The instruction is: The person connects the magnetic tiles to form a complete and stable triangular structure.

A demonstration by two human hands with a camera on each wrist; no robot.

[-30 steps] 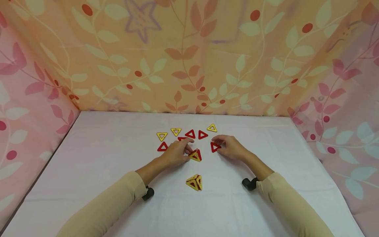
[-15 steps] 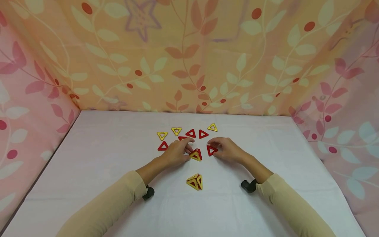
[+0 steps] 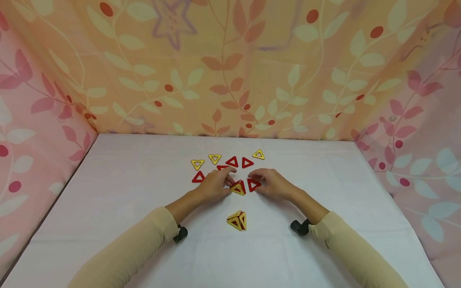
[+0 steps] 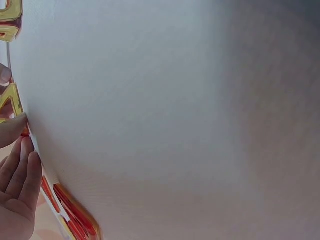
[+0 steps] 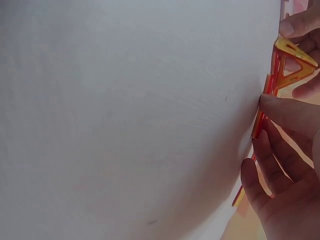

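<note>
Red and yellow triangle pieces are propped together at mid-surface as a small part-built shape (image 3: 238, 187), gripped at its left side by the left hand (image 3: 214, 185). A flat red triangle (image 3: 253, 184) is pinched by the right hand (image 3: 271, 183), just right of that shape. A finished pyramid (image 3: 237, 221) stands nearer, untouched, on the white surface (image 3: 108, 200).

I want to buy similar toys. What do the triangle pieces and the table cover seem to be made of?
Triangle pieces: probably hard plastic; glossy, translucent edges show in the right wrist view. Table cover: seemingly white cloth, matte with faint creases.
</note>
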